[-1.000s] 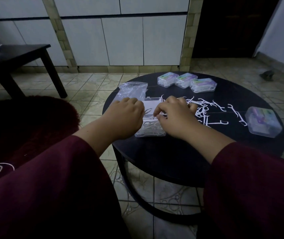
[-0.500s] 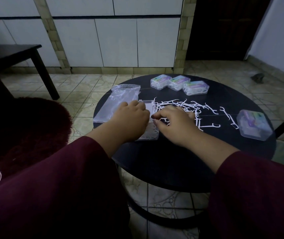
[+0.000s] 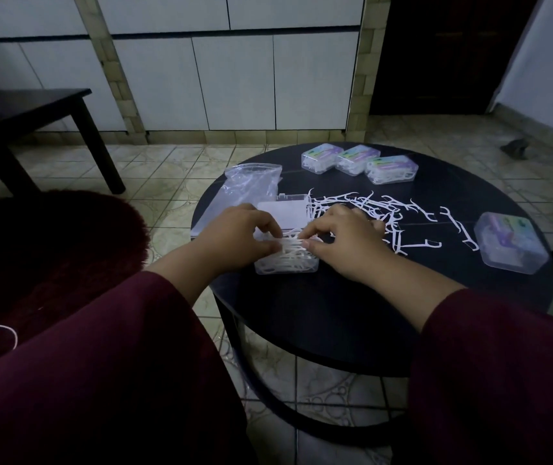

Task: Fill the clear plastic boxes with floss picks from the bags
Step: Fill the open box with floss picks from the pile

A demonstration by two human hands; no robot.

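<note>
Head view: my hands at the open box (image 3: 286, 263) on the bench (image 3: 335, 307).
Left hand (image 3: 238, 239): pinching floss picks (image 3: 290, 245).
Right hand (image 3: 345, 243): pinching the same picks.

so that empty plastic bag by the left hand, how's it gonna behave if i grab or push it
The clear plastic bag looks thin, crumpled and flattened, so it will probably flop and fold when lifted. It seems nearly empty, so likely very light and apt to slide on the smooth dark table when pushed. It overhangs the table's edge, so a nudge might drop it.
</note>
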